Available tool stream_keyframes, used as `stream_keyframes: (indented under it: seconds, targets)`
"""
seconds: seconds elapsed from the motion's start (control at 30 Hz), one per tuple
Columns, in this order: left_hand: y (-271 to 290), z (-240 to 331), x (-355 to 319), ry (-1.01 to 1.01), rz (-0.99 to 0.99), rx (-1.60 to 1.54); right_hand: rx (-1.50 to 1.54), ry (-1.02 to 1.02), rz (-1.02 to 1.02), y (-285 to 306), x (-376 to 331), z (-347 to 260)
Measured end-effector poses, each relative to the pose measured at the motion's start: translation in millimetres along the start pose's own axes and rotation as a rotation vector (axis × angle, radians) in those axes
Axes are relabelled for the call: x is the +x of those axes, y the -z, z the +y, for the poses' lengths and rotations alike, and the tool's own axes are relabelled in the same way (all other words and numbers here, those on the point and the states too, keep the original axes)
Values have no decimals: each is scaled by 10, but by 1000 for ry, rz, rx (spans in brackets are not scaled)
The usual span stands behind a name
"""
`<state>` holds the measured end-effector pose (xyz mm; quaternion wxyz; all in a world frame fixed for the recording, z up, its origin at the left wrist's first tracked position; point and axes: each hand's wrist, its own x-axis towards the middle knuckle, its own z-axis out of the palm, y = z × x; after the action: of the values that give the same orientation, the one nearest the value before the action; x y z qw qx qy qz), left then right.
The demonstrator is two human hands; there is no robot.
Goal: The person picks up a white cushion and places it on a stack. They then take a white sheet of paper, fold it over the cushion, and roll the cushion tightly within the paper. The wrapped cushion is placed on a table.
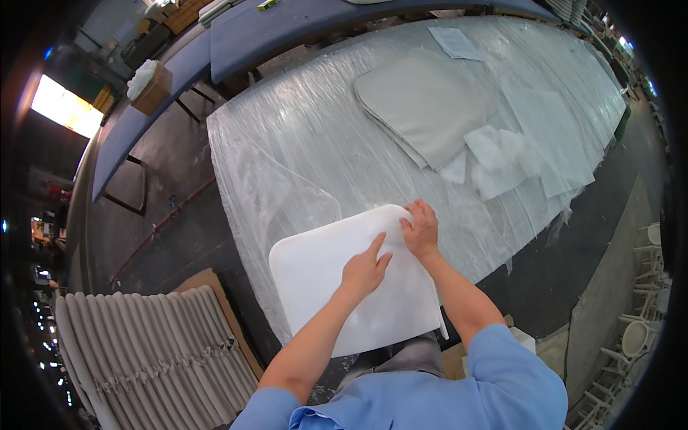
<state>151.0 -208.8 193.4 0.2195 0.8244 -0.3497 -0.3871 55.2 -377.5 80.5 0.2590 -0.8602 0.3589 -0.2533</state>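
Observation:
A white, flat panel (344,287) with rounded corners and a soft-looking rim leans over the near edge of the plastic-covered table, its near side above my lap. My right hand (421,229) is closed on the panel's far right corner, fingers over the rim and thumb on the upper face. Just left of it, my left hand (367,269) rests on the white surface with index finger and thumb stretched apart. That index finger points toward the far right corner; the other fingers are partly curled under and hidden. Nothing shows between the left fingers.
Clear plastic sheeting covers the table (279,143). Grey fabric pieces (423,100) lie stacked there, beside white wadding (502,161) and thin white sheets (548,129). Grey padded panels (150,351) stand in a row at lower left. A blue-topped table (287,29) is behind; white chairs (636,337) stand right.

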Motion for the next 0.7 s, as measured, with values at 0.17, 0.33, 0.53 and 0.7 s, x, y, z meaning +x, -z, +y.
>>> stream_keyframes:
  seconds: [0.17, 0.33, 0.53, 0.7]
  targets:
    - [-84, -344, 313, 107, -22, -347, -131, 284, -140, -75, 191, -341]
    - [137, -566, -85, 335, -104, -930, -156, 89, -304, -84, 203, -140]
    - [195, -790, -506, 336, -4, -1219, 698, -201, -1090, 395, -154, -875]
    - [289, -727, -752, 193, -94, -1112, 1150, -805, -668, 414, -494, -634]
